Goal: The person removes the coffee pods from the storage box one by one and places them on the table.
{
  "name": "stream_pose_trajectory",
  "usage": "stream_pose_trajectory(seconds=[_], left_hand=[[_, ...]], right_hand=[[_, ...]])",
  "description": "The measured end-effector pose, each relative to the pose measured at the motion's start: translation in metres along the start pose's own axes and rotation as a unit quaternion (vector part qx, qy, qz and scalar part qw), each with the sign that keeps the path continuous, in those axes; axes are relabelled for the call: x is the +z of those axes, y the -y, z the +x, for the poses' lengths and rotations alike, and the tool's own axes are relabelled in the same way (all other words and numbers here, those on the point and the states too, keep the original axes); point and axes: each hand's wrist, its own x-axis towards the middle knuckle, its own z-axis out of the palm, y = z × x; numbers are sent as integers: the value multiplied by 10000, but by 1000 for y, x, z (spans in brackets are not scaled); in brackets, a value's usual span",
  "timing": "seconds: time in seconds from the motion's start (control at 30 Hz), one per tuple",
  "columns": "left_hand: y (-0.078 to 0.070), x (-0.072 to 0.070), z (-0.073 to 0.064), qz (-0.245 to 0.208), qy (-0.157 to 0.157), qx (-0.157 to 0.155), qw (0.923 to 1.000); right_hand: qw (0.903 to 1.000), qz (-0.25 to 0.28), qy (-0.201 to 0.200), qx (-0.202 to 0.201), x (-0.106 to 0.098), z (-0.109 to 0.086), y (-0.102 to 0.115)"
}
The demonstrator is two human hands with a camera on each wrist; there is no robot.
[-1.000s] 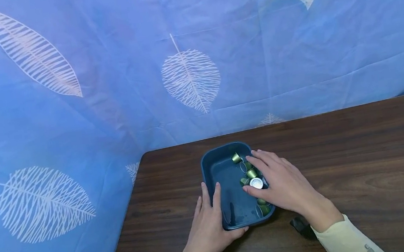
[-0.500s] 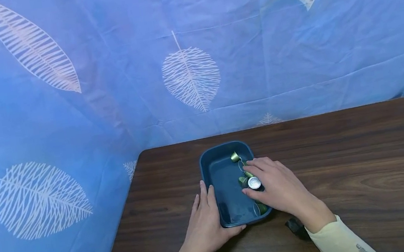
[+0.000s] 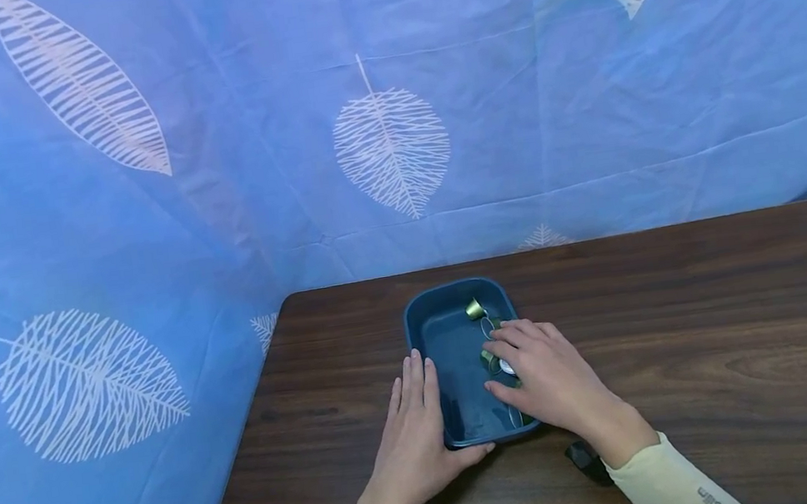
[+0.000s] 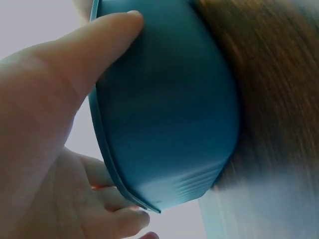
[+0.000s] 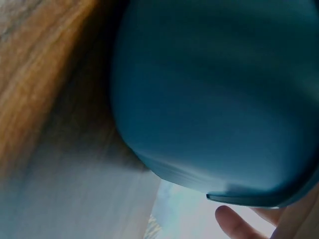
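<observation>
A dark blue rectangular container [image 3: 454,355] stands on the table with several green coffee capsules along its right side. One gold-green capsule [image 3: 474,309] lies near the far end, and another green capsule [image 3: 490,361] sits beside a silver-lidded one [image 3: 506,367]. My left hand [image 3: 412,448] rests against the near left corner, fingers straight along the left wall and thumb on the near wall. In the left wrist view that thumb [image 4: 94,47] touches the outer wall. Over the right rim reaches my right hand [image 3: 551,377], thumb and fingers spread above the capsules, partly covering them.
The dark wooden table [image 3: 699,316] extends to the right. Behind and to the left hangs a blue cloth [image 3: 268,134] with white leaf patterns. A black device [image 3: 586,463] is at my right wrist.
My right hand has moved lower and further over the capsules, covering more of the silver-lidded one. My left hand stays at the container's corner; its fingers have drawn closer together.
</observation>
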Motion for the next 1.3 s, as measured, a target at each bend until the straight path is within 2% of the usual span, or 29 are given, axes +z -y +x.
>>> stream_pose_trajectory(seconds=[0.3, 0.47, 0.83, 1.1, 1.3], left_hand=[[-3, 9, -1, -336, 148, -176, 9992], [-2, 16, -4, -450, -36, -141, 9989], [3, 19, -3, -149, -168, 84, 9997], [2, 20, -2, -122, -152, 15, 9998], [2, 20, -1, -189, -128, -33, 9997]], right_hand=[[9998, -119, -122, -50, 6, 0, 0], [9997, -191, -107, -61, 8, -1, 2], [9996, -214, 33, 178, 10, -2, 8], [9995, -70, 9, 322, 12, -2, 12], [9992, -174, 79, 345, 13, -1, 14]])
